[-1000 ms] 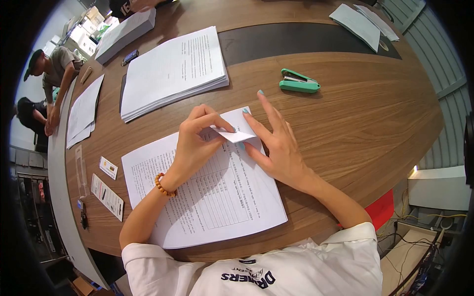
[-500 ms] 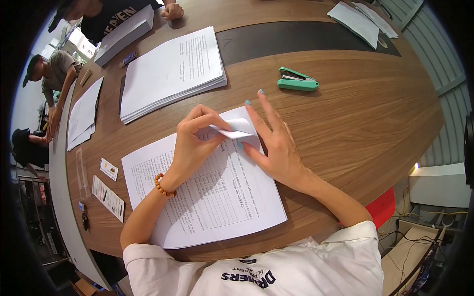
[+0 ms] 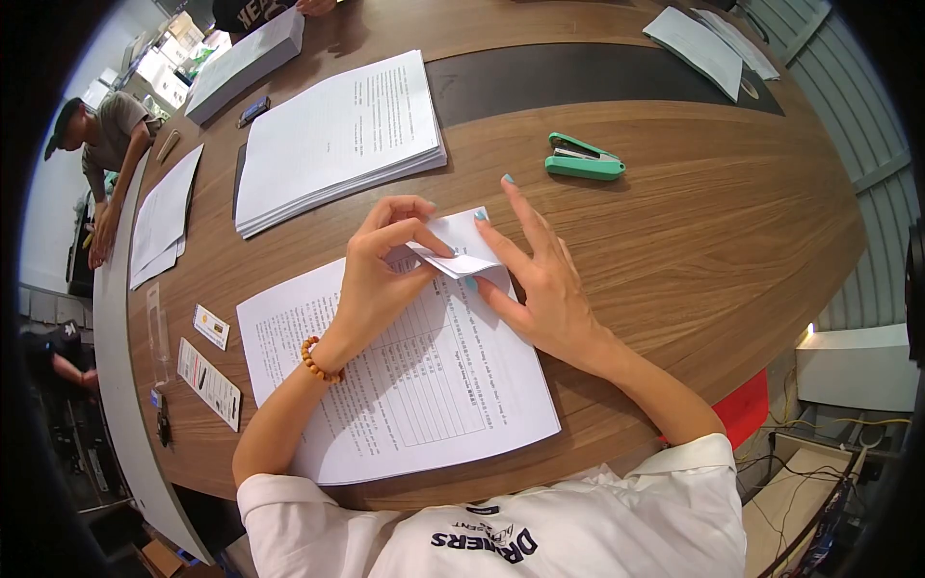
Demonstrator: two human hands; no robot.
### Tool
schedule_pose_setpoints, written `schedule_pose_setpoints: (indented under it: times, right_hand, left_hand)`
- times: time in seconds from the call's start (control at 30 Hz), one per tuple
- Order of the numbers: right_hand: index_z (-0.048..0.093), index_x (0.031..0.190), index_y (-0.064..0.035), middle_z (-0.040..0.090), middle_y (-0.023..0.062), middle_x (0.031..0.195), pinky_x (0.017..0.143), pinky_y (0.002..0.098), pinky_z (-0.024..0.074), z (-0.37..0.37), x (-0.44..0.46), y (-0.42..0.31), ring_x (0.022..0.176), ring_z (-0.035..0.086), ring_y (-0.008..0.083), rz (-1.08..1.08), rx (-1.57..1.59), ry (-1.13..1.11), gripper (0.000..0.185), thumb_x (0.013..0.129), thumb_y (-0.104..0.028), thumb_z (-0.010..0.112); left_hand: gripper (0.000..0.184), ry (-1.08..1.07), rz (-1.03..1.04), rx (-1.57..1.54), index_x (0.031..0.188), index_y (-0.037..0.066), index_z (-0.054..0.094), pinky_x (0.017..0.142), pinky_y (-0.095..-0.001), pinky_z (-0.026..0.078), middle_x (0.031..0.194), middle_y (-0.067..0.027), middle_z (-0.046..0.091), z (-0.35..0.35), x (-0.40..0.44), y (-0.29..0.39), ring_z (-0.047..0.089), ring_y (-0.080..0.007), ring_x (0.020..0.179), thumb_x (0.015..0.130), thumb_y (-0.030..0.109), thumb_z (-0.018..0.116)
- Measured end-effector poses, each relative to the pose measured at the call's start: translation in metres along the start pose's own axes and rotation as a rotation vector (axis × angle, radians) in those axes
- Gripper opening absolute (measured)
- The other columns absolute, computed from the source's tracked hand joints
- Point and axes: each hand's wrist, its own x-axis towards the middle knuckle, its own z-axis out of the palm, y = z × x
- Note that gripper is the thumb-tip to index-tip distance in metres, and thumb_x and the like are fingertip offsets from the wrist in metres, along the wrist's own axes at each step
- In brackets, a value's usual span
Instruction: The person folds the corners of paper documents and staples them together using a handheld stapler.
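Observation:
Printed sheets (image 3: 453, 385) lie in a stack before me, their upper right corner turned up. My left hand (image 3: 385, 260), with a beaded bracelet (image 3: 320, 361) at the wrist, pinches the folded corner (image 3: 461, 262) between thumb and finger. Beside that corner, my right hand (image 3: 540, 284) has its fingers spread; its index fingertip and thumb touch the paper. A green stapler (image 3: 585, 158) lies beyond my right hand. Farther up is a thick stack of printed pages (image 3: 337, 140).
Loose sheets (image 3: 166, 217), a small card (image 3: 211, 328), a longer card (image 3: 209, 385) and a dark small object (image 3: 162, 419) lie on the left. Papers (image 3: 696, 50) rest at the far right. Co-workers (image 3: 120, 130) are at the table's left and far edges.
The folded corner has flexed slightly between my hands, which have otherwise barely moved. The co-worker at the far edge leaned in, then back out; another at the left has shifted.

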Motion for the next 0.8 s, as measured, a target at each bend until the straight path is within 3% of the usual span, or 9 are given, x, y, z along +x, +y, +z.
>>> schedule_pose_setpoints:
  times: [0.17,0.37,0.5,0.57,0.6,0.67,0.73,0.8]
  right_hand:
    - [0.053,0.121,-0.0055,0.021,0.0194,0.143,0.098,0.046,0.0319,0.001,-0.001,-0.002,0.127,0.032,0.0345,-0.004,-0.001,0.014,0.051,0.074,-0.018,0.067]
    - [0.051,0.123,-0.0057,0.021,0.0182,0.144,0.098,0.0454,0.0316,0.001,-0.001,-0.003,0.127,0.032,0.0336,-0.028,-0.003,0.046,0.053,0.074,-0.016,0.067]
    - [0.05,0.123,-0.0042,0.028,0.0175,0.141,0.099,0.0421,0.0324,0.0,0.001,-0.006,0.126,0.034,0.0318,0.053,0.138,0.096,0.052,0.074,-0.014,0.066]
    - [0.051,0.121,-0.0015,0.044,0.0165,0.128,0.095,0.0383,0.0365,0.004,0.0,-0.002,0.119,0.041,0.0305,0.003,0.188,0.174,0.048,0.075,-0.01,0.064]
    - [0.051,0.121,-0.0015,0.044,0.0165,0.128,0.095,0.0383,0.0365,0.004,-0.001,-0.002,0.119,0.041,0.0305,0.003,0.189,0.173,0.048,0.075,-0.01,0.064]
    - [0.053,0.118,0.0005,0.055,0.0152,0.111,0.086,0.0366,0.0414,0.002,0.0,-0.001,0.104,0.049,0.029,-0.015,0.253,0.171,0.041,0.078,-0.005,0.06]
    - [0.054,0.117,0.0014,0.056,0.0147,0.105,0.082,0.0359,0.0422,0.001,0.003,0.0,0.097,0.05,0.0276,-0.01,0.264,0.168,0.039,0.079,-0.003,0.059]
    - [0.054,0.116,0.0023,0.058,0.0142,0.1,0.078,0.0353,0.043,0.0,0.005,-0.001,0.09,0.051,0.0261,-0.002,0.275,0.168,0.036,0.08,-0.002,0.057]
  left_hand:
    - [0.019,-0.018,0.0,-0.005,0.075,0.005,0.067,0.077,-0.0261,0.047,0.103,-0.0054,0.057,-0.002,0.0,0.002,0.056,-0.017,0.096,0.06,-0.008,0.068]
    - [0.018,-0.014,-0.029,-0.024,0.074,0.004,0.066,0.075,-0.0258,0.047,0.102,-0.0051,0.057,-0.002,0.0,0.002,0.056,-0.0155,0.09,0.061,-0.009,0.067]
    - [0.026,-0.012,0.011,-0.04,0.085,0.004,0.065,0.075,-0.0251,0.047,0.098,-0.0061,0.059,-0.001,0.001,-0.001,0.055,-0.0133,0.086,0.062,-0.008,0.068]
    - [0.03,0.01,0.03,-0.045,0.089,0.004,0.064,0.075,-0.0253,0.047,0.097,-0.0065,0.06,0.001,0.002,0.003,0.055,-0.0126,0.085,0.063,-0.008,0.068]
    - [0.032,0.023,-0.042,-0.125,0.094,0.004,0.063,0.074,-0.0253,0.047,0.097,-0.0065,0.06,0.002,0.002,0.009,0.056,-0.0127,0.084,0.065,-0.007,0.068]
    - [0.034,0.039,-0.114,-0.204,0.099,0.004,0.062,0.074,-0.0252,0.048,0.096,-0.0065,0.061,0.001,0.001,0.01,0.056,-0.0127,0.083,0.066,-0.005,0.069]
    - [0.033,-0.028,0.078,0.006,0.105,0.003,0.062,0.073,-0.0246,0.048,0.099,-0.0059,0.061,-0.001,0.002,0.004,0.057,-0.0136,0.078,0.073,-0.003,0.065]
    - [0.032,-0.032,0.02,-0.014,0.108,0.003,0.061,0.071,-0.0242,0.048,0.097,-0.0061,0.061,-0.002,0.002,0.005,0.056,-0.0135,0.077,0.076,-0.001,0.063]
